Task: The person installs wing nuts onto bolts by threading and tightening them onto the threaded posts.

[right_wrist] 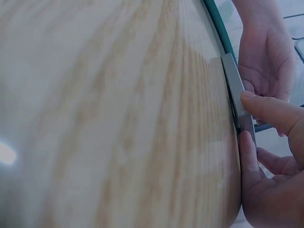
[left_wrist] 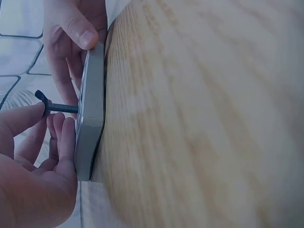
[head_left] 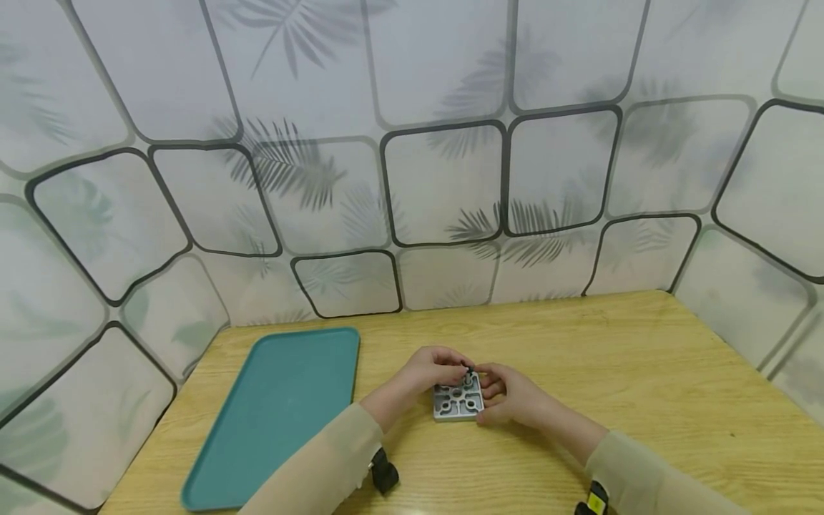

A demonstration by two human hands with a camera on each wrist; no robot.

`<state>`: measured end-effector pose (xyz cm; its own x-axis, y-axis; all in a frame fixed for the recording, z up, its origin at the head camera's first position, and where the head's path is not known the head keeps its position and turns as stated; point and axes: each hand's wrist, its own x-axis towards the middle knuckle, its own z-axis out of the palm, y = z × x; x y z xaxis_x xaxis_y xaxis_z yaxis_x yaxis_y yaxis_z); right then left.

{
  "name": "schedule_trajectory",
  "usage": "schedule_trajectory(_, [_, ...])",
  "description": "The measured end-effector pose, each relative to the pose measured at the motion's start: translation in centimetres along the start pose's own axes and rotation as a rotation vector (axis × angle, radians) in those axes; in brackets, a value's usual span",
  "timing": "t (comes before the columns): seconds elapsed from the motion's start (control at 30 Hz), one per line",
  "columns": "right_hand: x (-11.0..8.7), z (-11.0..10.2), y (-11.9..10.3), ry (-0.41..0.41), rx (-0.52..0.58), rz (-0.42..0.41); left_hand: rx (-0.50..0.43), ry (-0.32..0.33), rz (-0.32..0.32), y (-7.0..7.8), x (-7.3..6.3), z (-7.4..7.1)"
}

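Note:
A square silver metal plate (head_left: 458, 406) with round holes and ribbed recesses lies on the wooden table. My left hand (head_left: 430, 370) is at its far left side. In the left wrist view its thumb and finger pinch the dark winged head of a thumb screw (left_wrist: 62, 108). The threaded shank stands square to the plate, its tip at the plate's face. From the right, my right hand (head_left: 520, 399) grips the plate's edge, thumb on the near right corner. In the right wrist view, the thumb (right_wrist: 266, 108) presses the plate's side and a finger lies along its lower edge.
A teal tray (head_left: 283, 408) lies on the table to the left, partly behind the left forearm. Patterned cloth (head_left: 444, 179) with leaf prints hangs behind the table (head_left: 644, 400) and at both sides. Black straps with small devices (head_left: 384, 472) sit at both wrists.

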<state>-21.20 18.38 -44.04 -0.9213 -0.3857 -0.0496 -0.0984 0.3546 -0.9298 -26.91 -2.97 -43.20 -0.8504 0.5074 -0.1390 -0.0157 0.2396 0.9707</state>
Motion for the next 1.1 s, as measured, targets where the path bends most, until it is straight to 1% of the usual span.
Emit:
schedule_trajectory(0.1, [0.0,0.0,0.0,0.001,0.001,-0.003,-0.005,-0.001,-0.006,0.0,0.2,0.0])
schedule_trajectory(0.23, [0.0,0.0,0.0,0.003,-0.007,-0.003,-0.025,0.03,-0.039,0.1,0.4,0.1])
schedule_trajectory(0.33, [0.0,0.0,0.0,0.004,-0.012,0.002,-0.022,0.082,-0.062,0.3,0.3,0.5])
schedule_trajectory(0.5, [-0.1,0.0,0.0,0.006,-0.001,0.016,0.05,0.186,-0.071,0.6,0.0,1.5])
schedule_trajectory(0.63, [-0.1,-0.1,0.0,0.005,0.01,0.021,0.083,0.23,-0.062,0.6,0.0,2.0])
schedule_trajectory(0.8, [-0.1,-0.1,-0.1,0.002,0.01,0.02,0.097,0.25,-0.04,0.4,0.2,2.2])
schedule_trajectory(0.97, [0.0,-0.2,0.0,-0.003,0.007,0.024,0.087,0.242,-0.04,0.5,0.1,2.1])
schedule_trajectory(1.1, [0.0,-0.2,0.0,0.0,0.001,0.03,0.096,0.238,-0.042,0.6,0.0,2.1])
